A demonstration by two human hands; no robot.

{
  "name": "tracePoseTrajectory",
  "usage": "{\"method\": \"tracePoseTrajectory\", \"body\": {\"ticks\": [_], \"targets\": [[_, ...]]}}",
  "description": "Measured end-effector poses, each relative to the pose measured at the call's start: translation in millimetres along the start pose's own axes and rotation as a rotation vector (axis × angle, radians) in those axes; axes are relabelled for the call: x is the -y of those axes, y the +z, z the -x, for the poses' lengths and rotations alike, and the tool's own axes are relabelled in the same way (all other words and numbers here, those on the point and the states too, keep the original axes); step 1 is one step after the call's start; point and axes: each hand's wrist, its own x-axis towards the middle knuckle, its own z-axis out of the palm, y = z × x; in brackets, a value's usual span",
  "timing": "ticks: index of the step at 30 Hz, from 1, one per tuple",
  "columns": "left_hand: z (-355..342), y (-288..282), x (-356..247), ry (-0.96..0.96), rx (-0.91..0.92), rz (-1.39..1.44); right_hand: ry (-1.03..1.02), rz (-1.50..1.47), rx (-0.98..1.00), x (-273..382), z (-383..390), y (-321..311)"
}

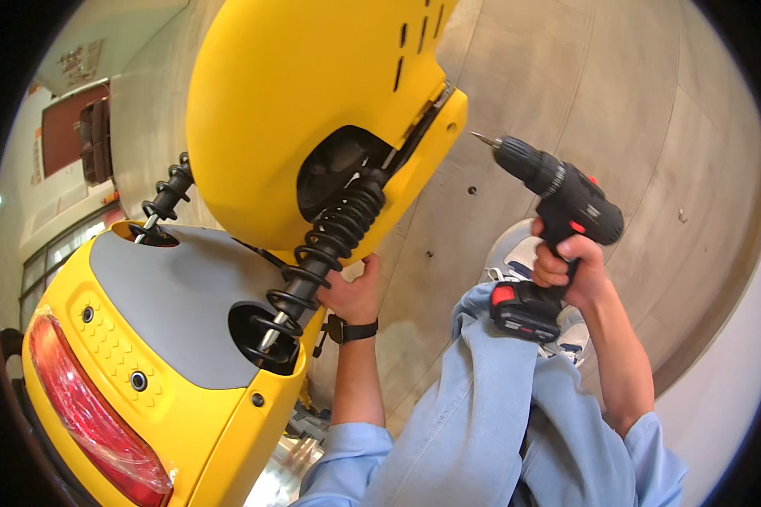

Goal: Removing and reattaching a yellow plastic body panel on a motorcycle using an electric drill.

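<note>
Tiled floor (pixel 626 101) — dark bits (pixel 472 191), white shoes (pixel 522 252)

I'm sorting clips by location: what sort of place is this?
Probably an indoor workshop: a yellow machine with exposed spring shocks, a cordless drill in the right hand, and a hard, seamed floor.

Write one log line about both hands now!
right hand: holds black cordless drill | left hand: beside black coil spring, partly hidden | drill bit: apart from yellow panel

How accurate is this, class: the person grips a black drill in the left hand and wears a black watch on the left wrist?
Not quite: the head view shows the black drill in the right hand, not the left hand. The black watch is indeed on the left wrist.
</note>
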Motion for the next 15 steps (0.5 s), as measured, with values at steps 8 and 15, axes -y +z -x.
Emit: {"method": "tracePoseTrajectory", "body": {"ticks": [8,15], "targets": [[8.1,0.4,-2.8,-0.082,0.054,0.158,-0.157,0.218,-0.382,10.6,53.4,-28.2],[6.0,0.8,-3.5,-0.100,0.101,0.267,-0.221,0.294,-0.474,14.9,59.1,-31.7]]}}
